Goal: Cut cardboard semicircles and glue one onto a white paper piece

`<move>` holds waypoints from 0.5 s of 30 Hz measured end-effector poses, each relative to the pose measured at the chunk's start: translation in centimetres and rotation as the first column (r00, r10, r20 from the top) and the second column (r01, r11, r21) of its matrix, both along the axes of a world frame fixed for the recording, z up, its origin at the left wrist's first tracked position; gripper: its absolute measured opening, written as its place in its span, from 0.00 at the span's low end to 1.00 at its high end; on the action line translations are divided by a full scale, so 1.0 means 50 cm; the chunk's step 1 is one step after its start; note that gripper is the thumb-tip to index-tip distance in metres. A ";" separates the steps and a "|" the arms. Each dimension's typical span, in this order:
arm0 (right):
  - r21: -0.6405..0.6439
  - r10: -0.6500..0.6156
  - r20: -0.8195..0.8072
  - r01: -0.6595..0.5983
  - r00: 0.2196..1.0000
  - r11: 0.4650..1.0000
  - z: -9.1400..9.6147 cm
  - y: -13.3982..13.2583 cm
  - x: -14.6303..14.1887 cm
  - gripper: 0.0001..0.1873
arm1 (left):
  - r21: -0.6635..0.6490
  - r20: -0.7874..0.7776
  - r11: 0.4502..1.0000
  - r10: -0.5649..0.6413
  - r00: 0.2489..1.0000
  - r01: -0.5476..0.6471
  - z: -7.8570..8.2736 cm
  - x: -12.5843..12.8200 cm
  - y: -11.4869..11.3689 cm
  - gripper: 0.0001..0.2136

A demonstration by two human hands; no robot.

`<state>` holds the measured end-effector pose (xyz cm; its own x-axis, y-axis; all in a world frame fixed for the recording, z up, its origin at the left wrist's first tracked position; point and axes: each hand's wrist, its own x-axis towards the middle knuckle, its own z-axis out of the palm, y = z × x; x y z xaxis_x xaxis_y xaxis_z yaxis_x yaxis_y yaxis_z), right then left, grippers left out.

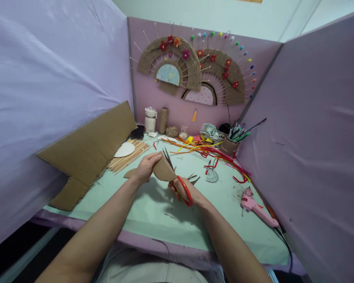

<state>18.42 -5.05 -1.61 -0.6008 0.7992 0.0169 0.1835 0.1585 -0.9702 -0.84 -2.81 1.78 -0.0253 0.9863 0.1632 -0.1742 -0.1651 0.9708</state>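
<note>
- Brown cardboard in a large sheet (pixel 88 145) leans at the left wall; beside it are thin sticks (pixel 135 153) and a white oval (pixel 124 149) on the green worktop (pixel 153 212).
- Close to the left hand (pixel 146 167), a second piece (pixel 130 173) of the same brown colour lies flat, partly hidden.
- The left fingers are pinching the curved cardboard piece (pixel 164 169) at its upper left corner, with the thumb on the near face. The piece is in the air, above the middle of the worktop.
- I judge this piece to be light and rather stiff, not slippery. It would not break easily, but a strong squeeze could make a crease or crush the layers. A good hold seems to be the flat face near the left edge, well apart from the blades.
- The right hand (pixel 194 190) is grasping the red-handled scissors (pixel 186 188). Their blades stand parted, pointing away from the person, at the right edge of the piece; I cannot tell whether they bite into it.
- Farther right lie dark scraps (pixel 196 181), a clear protractor (pixel 212 177) and a pink glue gun (pixel 258 209).
</note>
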 end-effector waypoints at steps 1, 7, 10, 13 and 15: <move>-0.008 0.022 0.005 -0.022 1.000 1.000 0.000 -0.004 0.000 0.41 | -0.005 -0.009 1.000 -0.002 1.000 0.002 0.001 0.001 -0.002 0.16; 0.022 0.077 0.024 -0.077 0.997 0.997 -0.010 -0.015 0.007 0.37 | -0.036 -0.062 0.999 -0.014 0.998 0.012 0.001 0.003 -0.003 0.16; 0.032 0.035 0.028 -0.036 0.999 0.999 -0.014 -0.018 0.007 0.34 | -0.040 -0.074 0.999 -0.001 0.997 -0.002 -0.003 0.004 0.000 0.17; 0.062 0.019 0.052 -0.022 0.998 0.998 -0.006 -0.027 0.005 0.32 | -0.045 -0.089 0.999 0.009 0.996 -0.013 -0.007 0.006 0.001 0.17; 0.071 0.018 0.087 -0.024 0.996 0.997 0.004 -0.035 0.001 0.32 | -0.051 -0.101 0.999 0.010 0.995 -0.016 -0.009 0.008 0.001 0.17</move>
